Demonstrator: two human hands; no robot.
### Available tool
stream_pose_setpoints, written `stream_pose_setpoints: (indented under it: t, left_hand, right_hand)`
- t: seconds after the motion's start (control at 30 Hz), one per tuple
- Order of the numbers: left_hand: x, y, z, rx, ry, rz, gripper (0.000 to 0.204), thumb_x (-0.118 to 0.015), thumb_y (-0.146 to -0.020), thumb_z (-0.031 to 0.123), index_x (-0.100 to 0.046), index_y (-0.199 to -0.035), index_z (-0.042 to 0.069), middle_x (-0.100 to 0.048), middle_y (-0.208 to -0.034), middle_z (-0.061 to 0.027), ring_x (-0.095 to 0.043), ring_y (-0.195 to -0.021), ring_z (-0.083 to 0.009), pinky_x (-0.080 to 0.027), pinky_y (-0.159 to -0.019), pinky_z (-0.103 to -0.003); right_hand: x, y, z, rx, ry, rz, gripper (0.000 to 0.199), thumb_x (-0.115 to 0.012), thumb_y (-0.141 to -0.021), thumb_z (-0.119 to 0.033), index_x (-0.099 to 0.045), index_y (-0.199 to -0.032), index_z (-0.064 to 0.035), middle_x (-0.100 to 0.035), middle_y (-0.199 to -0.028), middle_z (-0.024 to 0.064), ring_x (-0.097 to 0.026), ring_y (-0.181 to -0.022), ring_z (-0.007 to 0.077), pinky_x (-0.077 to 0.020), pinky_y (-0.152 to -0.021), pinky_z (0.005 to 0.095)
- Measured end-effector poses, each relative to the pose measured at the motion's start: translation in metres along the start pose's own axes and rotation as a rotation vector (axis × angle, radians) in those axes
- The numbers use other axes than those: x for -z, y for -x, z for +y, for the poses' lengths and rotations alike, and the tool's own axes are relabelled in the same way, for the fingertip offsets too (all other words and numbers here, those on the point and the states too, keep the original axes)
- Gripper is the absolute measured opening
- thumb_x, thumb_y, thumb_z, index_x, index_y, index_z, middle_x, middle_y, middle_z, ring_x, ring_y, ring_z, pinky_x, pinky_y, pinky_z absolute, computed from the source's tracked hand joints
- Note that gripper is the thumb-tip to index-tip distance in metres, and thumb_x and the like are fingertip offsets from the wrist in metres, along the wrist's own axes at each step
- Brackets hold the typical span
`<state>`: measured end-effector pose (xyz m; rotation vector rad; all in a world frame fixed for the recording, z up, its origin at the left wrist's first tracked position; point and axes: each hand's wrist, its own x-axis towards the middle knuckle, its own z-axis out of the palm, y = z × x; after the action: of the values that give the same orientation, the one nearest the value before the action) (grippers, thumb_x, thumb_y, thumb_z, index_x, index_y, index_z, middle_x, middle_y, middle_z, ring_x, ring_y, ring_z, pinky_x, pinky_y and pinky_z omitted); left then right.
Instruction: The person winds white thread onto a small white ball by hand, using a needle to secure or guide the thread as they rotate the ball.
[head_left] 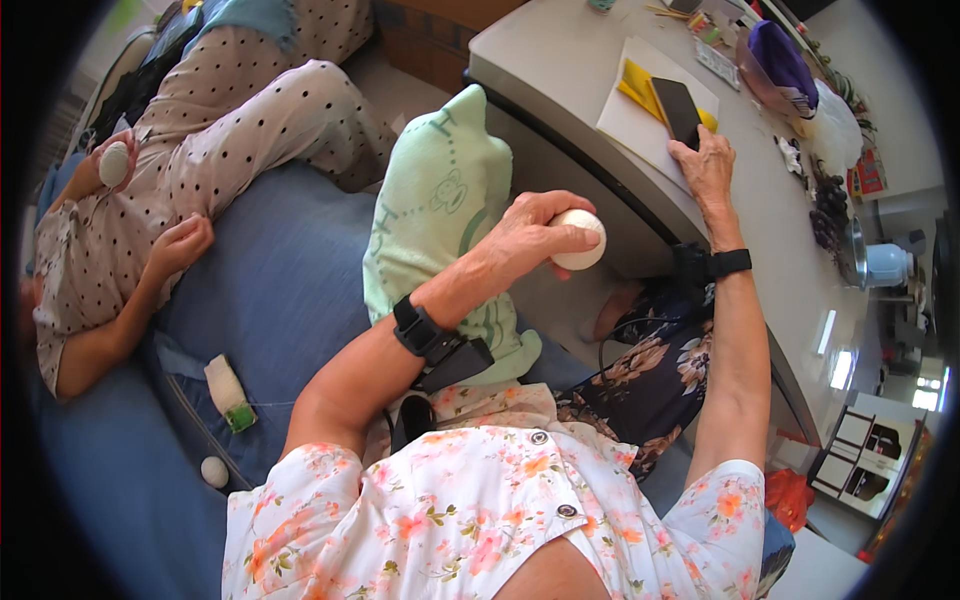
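My left hand [545, 228] is closed around a smooth white ball [579, 240], with the thumb laid across it. The ball is held up over my lap, beside a pale green towel [440, 190] with a printed animal figure. On the table to the right, my right hand [708, 165] grips the near end of a black smartphone [677, 110]. Under the phone are a yellow item [637, 85] and a white sheet or pad [640, 125]. Most of my right fingers are hidden behind the hand.
At left, another person in dotted clothes holds a white ball [113, 164]. The blue sofa [270, 270] bears a small white ball [214, 472] and a cream-and-green item [230, 395]. On the white table [790, 290] are a purple-lined bag [780, 70] and dark grapes [829, 212].
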<state>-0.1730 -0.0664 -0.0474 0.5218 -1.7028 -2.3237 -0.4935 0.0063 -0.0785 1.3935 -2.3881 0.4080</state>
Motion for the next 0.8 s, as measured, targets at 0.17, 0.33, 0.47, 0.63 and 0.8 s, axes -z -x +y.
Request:
stream_pose_setpoints:
  t: [0.17, 0.33, 0.47, 0.63, 0.8]
  left_hand:
    - [0.004, 0.002, -0.004, -0.097, 0.118, 0.000, 0.046, -0.069, -0.082, 0.028, -0.057, -0.115, -0.002, -0.063, -0.095, -0.0072, -0.062, -0.084, -0.0136, -0.054, -0.063, -0.026]
    - [0.004, 0.012, 0.001, -0.184, 0.138, 0.070, 0.050, -0.069, -0.083, 0.027, -0.053, -0.120, -0.002, -0.062, -0.100, -0.0084, -0.063, -0.087, -0.0148, -0.056, -0.065, -0.028]
    - [0.002, 0.020, 0.005, -0.247, 0.208, 0.099, 0.056, -0.069, -0.083, 0.026, -0.047, -0.125, -0.005, -0.061, -0.104, -0.0099, -0.062, -0.091, -0.0152, -0.055, -0.072, -0.028]
    - [-0.006, 0.040, 0.006, -0.292, 0.197, 0.131, 0.057, -0.067, -0.086, 0.027, -0.044, -0.125, -0.008, -0.059, -0.107, -0.0116, -0.060, -0.096, -0.0165, -0.051, -0.080, -0.026]
    - [-0.007, 0.064, 0.012, -0.153, 0.194, 0.209, 0.045, -0.053, -0.095, 0.031, -0.047, -0.122, -0.005, -0.061, -0.101, -0.0159, -0.064, -0.086, -0.0214, -0.055, -0.070, -0.033]
  right_hand:
    - [0.017, 0.009, -0.013, -0.002, -0.010, 0.026, 0.053, -0.066, -0.077, -0.041, -0.061, -0.101, 0.0060, -0.062, -0.097, 0.0236, -0.056, -0.095, 0.0372, -0.0401, -0.088, 0.0444]
    - [0.080, 0.033, -0.086, -0.281, -0.994, -0.294, 0.059, -0.071, -0.079, -0.032, -0.054, -0.122, 0.0041, -0.059, -0.115, 0.0166, -0.054, -0.111, 0.0242, -0.0422, -0.094, 0.0354]
    - [0.107, 0.077, -0.142, 0.084, -1.328, -0.461, 0.072, -0.078, -0.074, -0.026, -0.045, -0.132, 0.0015, -0.053, -0.126, 0.0129, -0.050, -0.116, 0.0201, -0.0424, -0.097, 0.0320]
    - [0.111, 0.101, -0.177, 0.115, -1.307, -0.392, 0.073, -0.082, -0.069, -0.020, -0.047, -0.129, 0.0023, -0.055, -0.121, 0.0113, -0.055, -0.109, 0.0198, -0.0444, -0.094, 0.0297]
    - [0.111, 0.121, -0.191, -0.055, -1.629, -0.419, 0.053, -0.077, -0.074, -0.010, -0.054, -0.120, 0.0031, -0.062, -0.108, 0.0091, -0.060, -0.094, 0.0163, -0.0508, -0.080, 0.0267]
